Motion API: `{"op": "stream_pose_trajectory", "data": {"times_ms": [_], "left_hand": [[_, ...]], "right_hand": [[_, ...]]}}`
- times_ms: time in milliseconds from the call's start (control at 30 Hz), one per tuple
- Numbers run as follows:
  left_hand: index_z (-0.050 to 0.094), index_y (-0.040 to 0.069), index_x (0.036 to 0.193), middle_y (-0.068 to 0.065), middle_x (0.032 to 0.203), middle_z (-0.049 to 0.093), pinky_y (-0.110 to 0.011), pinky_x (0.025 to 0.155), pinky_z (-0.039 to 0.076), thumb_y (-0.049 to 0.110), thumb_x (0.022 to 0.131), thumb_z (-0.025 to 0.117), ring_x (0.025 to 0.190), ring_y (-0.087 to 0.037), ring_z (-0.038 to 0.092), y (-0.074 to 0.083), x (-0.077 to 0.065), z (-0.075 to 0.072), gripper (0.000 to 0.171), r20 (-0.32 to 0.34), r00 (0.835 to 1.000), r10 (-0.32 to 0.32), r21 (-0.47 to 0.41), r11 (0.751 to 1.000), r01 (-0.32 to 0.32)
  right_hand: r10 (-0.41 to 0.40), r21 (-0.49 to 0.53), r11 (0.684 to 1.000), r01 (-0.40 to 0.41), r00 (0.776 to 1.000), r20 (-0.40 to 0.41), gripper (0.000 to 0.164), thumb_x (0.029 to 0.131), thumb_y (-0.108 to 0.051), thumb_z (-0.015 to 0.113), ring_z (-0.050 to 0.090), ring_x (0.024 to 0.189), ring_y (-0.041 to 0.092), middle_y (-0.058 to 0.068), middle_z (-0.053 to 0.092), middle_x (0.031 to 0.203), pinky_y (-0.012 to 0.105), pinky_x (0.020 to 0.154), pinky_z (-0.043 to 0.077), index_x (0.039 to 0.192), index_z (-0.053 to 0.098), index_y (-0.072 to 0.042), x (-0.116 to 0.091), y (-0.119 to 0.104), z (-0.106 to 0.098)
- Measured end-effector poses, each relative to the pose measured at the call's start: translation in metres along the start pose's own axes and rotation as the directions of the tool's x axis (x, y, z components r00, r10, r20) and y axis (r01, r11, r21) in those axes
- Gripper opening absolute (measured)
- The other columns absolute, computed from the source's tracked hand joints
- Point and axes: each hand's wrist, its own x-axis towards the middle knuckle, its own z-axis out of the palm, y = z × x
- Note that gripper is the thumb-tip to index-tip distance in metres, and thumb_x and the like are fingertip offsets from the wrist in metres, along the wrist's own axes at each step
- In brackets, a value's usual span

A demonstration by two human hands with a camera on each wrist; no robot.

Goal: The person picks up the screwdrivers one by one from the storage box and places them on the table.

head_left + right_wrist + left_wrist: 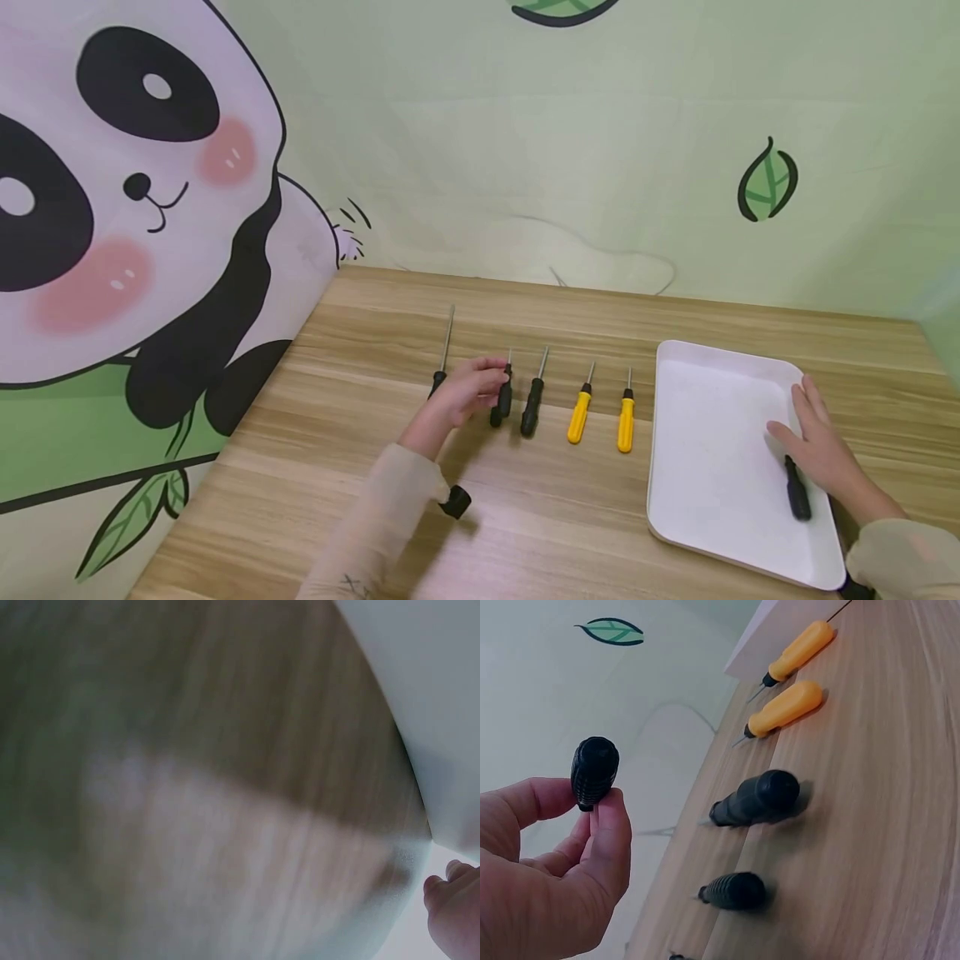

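Note:
My left hand (471,390) pinches a black-handled screwdriver (595,771) between thumb and fingers, raised over the table. Below and beside it lie a black screwdriver (735,891) with a ribbed handle and another black screwdriver (532,408). A longer-shafted screwdriver (446,346) lies to the left, partly covered by the hand. My right hand (821,446) rests on the right rim of the white tray (712,442), fingers fairly straight, thumb over the inside. Within the tray, a black-handled screwdriver (797,492) lies by the right wall.
Two yellow-handled screwdrivers, the left one (579,415) and the right one (626,421), lie between the black ones and the tray. The wooden table (555,517) meets a printed backdrop (480,167) at its far edge. The right wrist view is mostly blurred.

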Motion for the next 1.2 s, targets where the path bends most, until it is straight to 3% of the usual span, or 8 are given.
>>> {"op": "stream_pose_trajectory", "data": {"times_ms": [133, 233, 600, 700, 933, 1200], "left_hand": [[0.046, -0.001, 0.120, -0.014, 0.107, 0.055, -0.023, 0.067, 0.045, 0.005, 0.084, 0.051, 0.074, -0.008, 0.053, 0.002, 0.000, -0.008, 0.037, 0.000, 1.000, -0.003, -0.001, 1.000, 0.003], [0.045, -0.002, 0.121, -0.019, 0.111, 0.053, -0.022, 0.065, 0.045, 0.003, 0.084, 0.050, 0.071, -0.007, 0.054, 0.002, 0.000, -0.014, 0.037, 0.003, 1.000, -0.002, -0.017, 1.000, 0.002], [0.045, -0.001, 0.120, -0.016, 0.109, 0.055, -0.020, 0.061, 0.043, 0.004, 0.085, 0.048, 0.065, -0.005, 0.051, 0.003, 0.001, -0.029, 0.035, -0.041, 0.999, 0.015, -0.022, 1.000, -0.016], [0.045, -0.001, 0.120, -0.013, 0.106, 0.056, -0.021, 0.062, 0.043, 0.004, 0.086, 0.047, 0.064, -0.004, 0.052, 0.006, 0.002, -0.034, 0.035, -0.046, 0.999, 0.015, -0.036, 0.999, -0.016], [0.040, -0.004, 0.123, 0.006, 0.078, 0.057, -0.021, 0.060, 0.045, 0.004, 0.087, 0.046, 0.061, -0.004, 0.051, 0.016, 0.003, -0.046, 0.038, -0.050, 0.998, 0.026, -0.047, 0.998, -0.028], [0.038, -0.004, 0.126, 0.008, 0.077, 0.057, -0.019, 0.060, 0.046, 0.005, 0.087, 0.047, 0.062, -0.003, 0.052, 0.018, 0.004, -0.069, 0.041, -0.090, 0.996, 0.027, -0.022, 0.999, -0.029]], "right_hand": [[0.003, -0.001, 1.000, -0.003, 1.000, 0.000, 0.071, 0.094, -0.026, 0.037, -0.019, 0.129, 0.041, 0.022, -0.022, 0.143, 0.066, 0.096, -0.003, 0.134, -0.007, 0.012, 0.000, 0.000, -0.001], [0.002, 0.000, 1.000, -0.002, 1.000, -0.002, 0.071, 0.093, -0.026, 0.038, -0.018, 0.129, 0.041, 0.022, -0.022, 0.143, 0.066, 0.096, -0.003, 0.134, -0.007, 0.012, 0.000, 0.000, -0.001], [0.001, 0.002, 1.000, -0.001, 1.000, -0.005, 0.071, 0.093, -0.025, 0.038, -0.018, 0.129, 0.041, 0.022, -0.021, 0.143, 0.066, 0.096, -0.003, 0.134, -0.006, 0.012, 0.000, -0.001, 0.000], [0.003, 0.004, 1.000, -0.003, 1.000, -0.003, 0.071, 0.093, -0.026, 0.038, -0.018, 0.129, 0.042, 0.022, -0.022, 0.143, 0.066, 0.096, -0.002, 0.134, -0.006, 0.012, 0.000, -0.001, 0.000], [0.006, 0.006, 1.000, -0.006, 1.000, -0.002, 0.071, 0.093, -0.026, 0.037, -0.017, 0.129, 0.043, 0.021, -0.021, 0.143, 0.067, 0.095, -0.001, 0.134, -0.006, 0.012, 0.001, -0.003, -0.001], [0.014, -0.001, 1.000, -0.014, 1.000, -0.003, 0.071, 0.094, -0.027, 0.037, -0.017, 0.129, 0.042, 0.021, -0.021, 0.143, 0.067, 0.095, -0.001, 0.134, -0.006, 0.012, 0.000, -0.003, -0.001]]}}
